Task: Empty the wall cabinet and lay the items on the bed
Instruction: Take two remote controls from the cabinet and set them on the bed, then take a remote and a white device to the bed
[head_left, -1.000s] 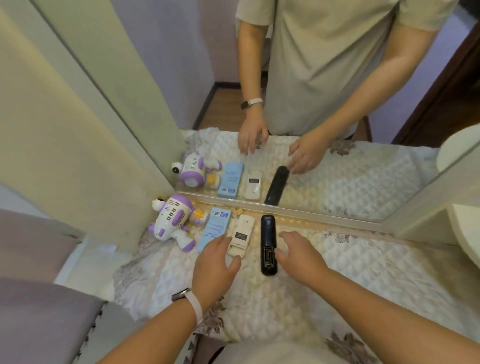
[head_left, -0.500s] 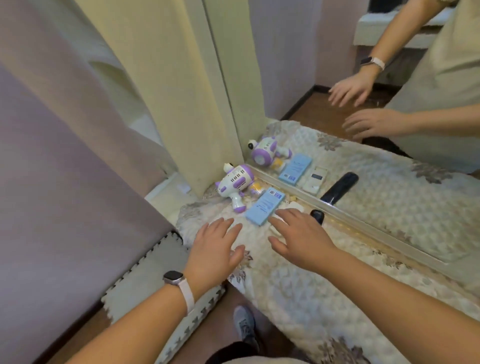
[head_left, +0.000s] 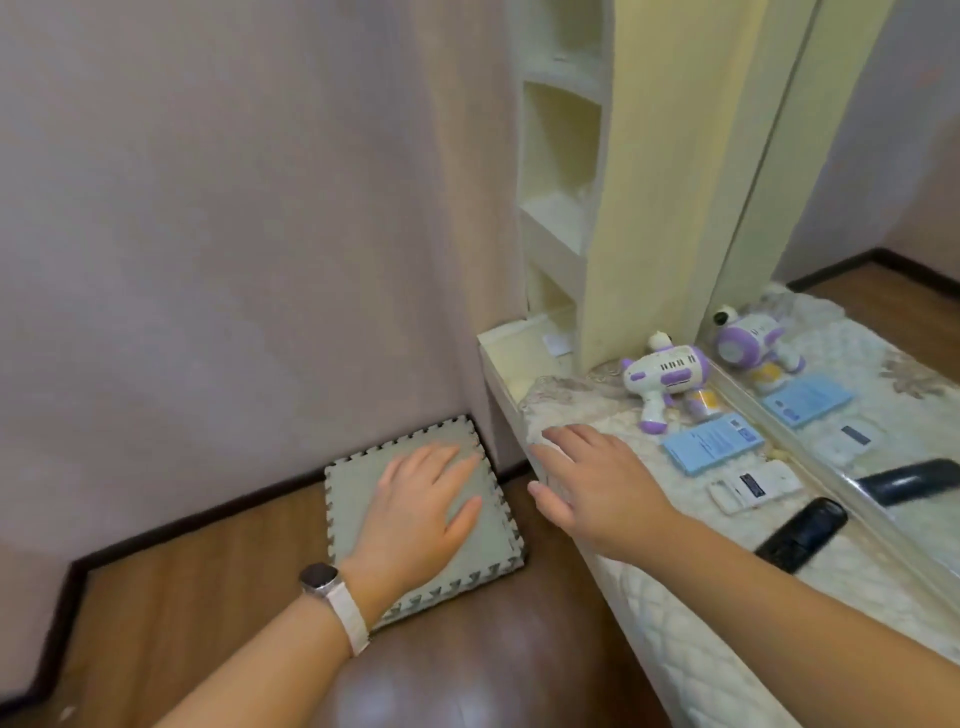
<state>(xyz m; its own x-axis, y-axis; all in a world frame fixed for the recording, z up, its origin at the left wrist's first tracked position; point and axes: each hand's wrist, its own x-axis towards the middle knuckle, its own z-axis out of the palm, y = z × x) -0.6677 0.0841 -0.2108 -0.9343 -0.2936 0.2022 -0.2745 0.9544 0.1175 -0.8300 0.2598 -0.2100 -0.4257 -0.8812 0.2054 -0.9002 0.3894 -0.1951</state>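
A row of items lies on the quilted bed (head_left: 675, 639) beside the mirror: a purple and white toy gun (head_left: 665, 376), a light blue box (head_left: 714, 443), a white remote (head_left: 756, 486) and a black remote (head_left: 802, 532). My right hand (head_left: 597, 480) hovers over the bed's corner, fingers apart and holding nothing. My left hand (head_left: 426, 504), with a watch on its wrist, is spread above the foam mat, also with nothing in it. The pale yellow wall cabinet (head_left: 558, 171) stands at the bed's head, and its visible shelves look bare.
A grey foam puzzle mat (head_left: 363, 478) lies on the wooden floor (head_left: 171, 597) against the wall. A tall mirror (head_left: 872, 322) runs along the bed's far side and reflects the items. A small white card (head_left: 557, 344) sits on the ledge under the cabinet.
The view has swung left, away from the mirror toward the cabinet and floor. Both hands have drawn back from the items and moved left, staying apart from the items.
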